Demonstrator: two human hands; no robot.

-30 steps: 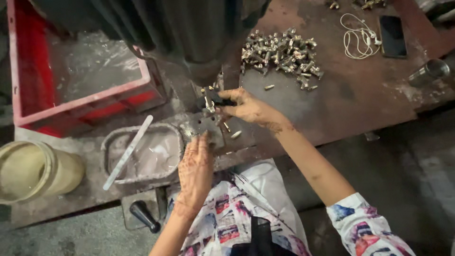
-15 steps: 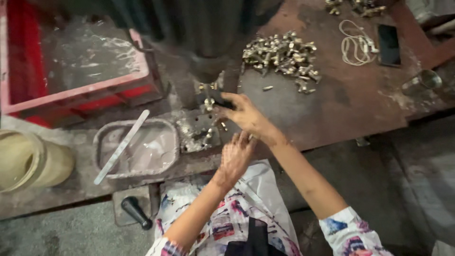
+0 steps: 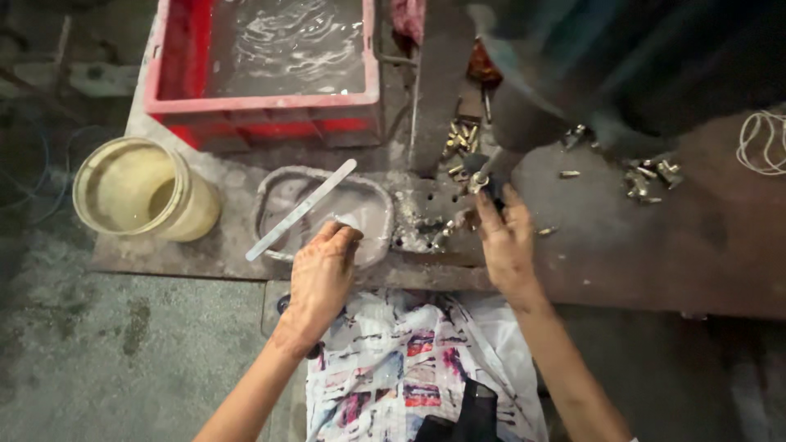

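My left hand (image 3: pixel 323 274) hovers over the near rim of a shallow grey metal tray (image 3: pixel 372 209), fingers curled together at the tip; whether it pinches a small part I cannot tell. My right hand (image 3: pixel 503 237) rests at the base of a dark machine (image 3: pixel 573 90), fingertips on a small metal piece (image 3: pixel 477 178) under the machine's head. A drilled metal block (image 3: pixel 426 217) with small brass parts sits between my hands. A flat metal strip (image 3: pixel 301 209) lies slanted across the tray.
A red plastic crate (image 3: pixel 262 106) with liquid stands at the back. A cream bucket (image 3: pixel 135 188) sits on the left. Several loose metal fittings (image 3: pixel 651 173) lie on the rusty table to the right, near a white cord (image 3: pixel 761 143). A patterned cloth (image 3: pixel 409 360) covers my lap.
My left hand has moved left from the drilled block to the tray's near rim. My right hand stays at the machine's base. The view has shifted left.
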